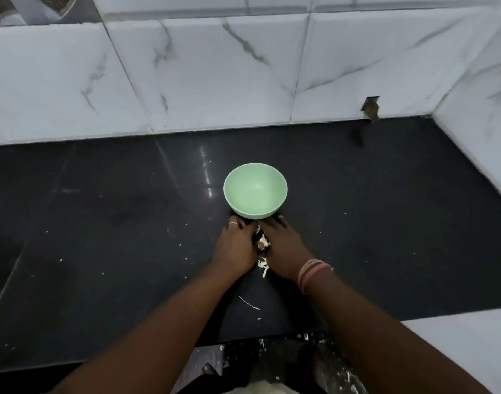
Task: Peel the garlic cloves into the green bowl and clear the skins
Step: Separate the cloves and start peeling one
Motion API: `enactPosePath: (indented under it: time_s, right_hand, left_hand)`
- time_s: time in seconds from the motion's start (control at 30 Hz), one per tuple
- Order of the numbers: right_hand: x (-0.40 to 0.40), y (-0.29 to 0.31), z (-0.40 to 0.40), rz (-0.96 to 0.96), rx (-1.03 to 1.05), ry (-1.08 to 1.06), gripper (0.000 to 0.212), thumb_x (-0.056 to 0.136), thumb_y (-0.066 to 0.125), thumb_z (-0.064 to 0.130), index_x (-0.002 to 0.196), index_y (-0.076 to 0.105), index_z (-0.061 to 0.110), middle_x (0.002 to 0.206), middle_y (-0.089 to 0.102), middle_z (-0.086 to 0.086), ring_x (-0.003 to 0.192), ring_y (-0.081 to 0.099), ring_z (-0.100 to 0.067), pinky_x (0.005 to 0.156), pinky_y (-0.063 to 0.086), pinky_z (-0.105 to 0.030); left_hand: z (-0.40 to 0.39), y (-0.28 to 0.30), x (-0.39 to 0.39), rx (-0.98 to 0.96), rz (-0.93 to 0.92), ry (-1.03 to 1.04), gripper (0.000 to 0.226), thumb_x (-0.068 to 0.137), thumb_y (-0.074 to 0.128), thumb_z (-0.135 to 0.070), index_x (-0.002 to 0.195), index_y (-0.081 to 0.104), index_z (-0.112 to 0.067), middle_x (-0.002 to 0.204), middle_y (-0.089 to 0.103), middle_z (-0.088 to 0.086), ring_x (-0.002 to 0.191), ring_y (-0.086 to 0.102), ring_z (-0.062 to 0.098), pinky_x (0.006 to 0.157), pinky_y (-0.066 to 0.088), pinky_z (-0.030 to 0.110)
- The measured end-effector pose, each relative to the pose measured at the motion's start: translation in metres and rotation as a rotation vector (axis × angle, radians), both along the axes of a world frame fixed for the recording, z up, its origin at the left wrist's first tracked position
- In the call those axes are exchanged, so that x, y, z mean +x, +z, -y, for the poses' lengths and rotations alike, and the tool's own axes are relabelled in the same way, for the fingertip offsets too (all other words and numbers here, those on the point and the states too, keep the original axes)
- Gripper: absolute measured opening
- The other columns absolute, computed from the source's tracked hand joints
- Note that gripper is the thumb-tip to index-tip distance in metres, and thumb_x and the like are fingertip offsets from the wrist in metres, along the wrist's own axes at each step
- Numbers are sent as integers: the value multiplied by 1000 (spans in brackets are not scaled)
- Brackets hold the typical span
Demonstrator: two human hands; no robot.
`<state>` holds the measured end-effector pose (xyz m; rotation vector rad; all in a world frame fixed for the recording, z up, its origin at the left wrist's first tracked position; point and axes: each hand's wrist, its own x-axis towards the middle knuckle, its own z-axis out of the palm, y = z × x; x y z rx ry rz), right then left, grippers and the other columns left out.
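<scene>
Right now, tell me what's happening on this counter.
A person has both hands on the black counter, just in front of a green bowl. The left hand and right hand sit side by side with garlic skins gathered between them. The bowl looks empty. Small flecks of skin lie scattered around.

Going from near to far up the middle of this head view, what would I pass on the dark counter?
A long thin skin strand → garlic skins bunched between the left hand and right hand → green bowl → marble-tiled wall.
</scene>
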<state>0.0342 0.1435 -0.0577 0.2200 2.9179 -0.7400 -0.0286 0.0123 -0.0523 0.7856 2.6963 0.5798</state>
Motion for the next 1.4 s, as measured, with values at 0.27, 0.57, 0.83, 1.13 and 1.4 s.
enactPosePath:
  time_s: [0.27,0.57,0.83,1.13,1.4]
  right_hand:
    - [47,25,-17,-66,-244,-237,42,93,58,3,134,62,11,139,61,-8,130,56,-23,104,31,-11]
    - [76,17,-18,183,-129,-276,118,64,89,55,158,24,25,148,27,-5,138,29,-26,117,32,-38]
    - [48,15,-15,13,-233,-192,22,79,77,9,101,73,8,105,60,-10,97,59,-26,86,46,-30]
    - [53,28,-50,-118,-441,-566,30,87,60,-3,108,74,14,91,75,-3,75,75,-19,80,60,-34]
    - [60,30,-49,-84,-493,-612,26,94,58,1,115,70,10,96,71,0,85,70,-16,82,58,-30]
  left_hand:
    - [15,1,19,277,124,-107,31,86,70,-6,109,78,-25,91,63,-8,88,59,10,77,39,15]
    - [32,14,24,-238,196,-231,139,50,94,-50,160,10,-35,141,25,7,125,44,28,109,43,38]
    - [-15,15,31,3,198,-132,44,64,86,-12,101,62,-20,101,62,7,87,66,27,71,48,29]
    - [-30,11,37,481,462,314,15,85,71,-1,82,79,-12,70,74,4,59,69,13,72,63,39]
    - [-10,8,34,256,347,268,25,88,74,-20,112,76,-26,98,75,-5,95,69,13,84,51,24]
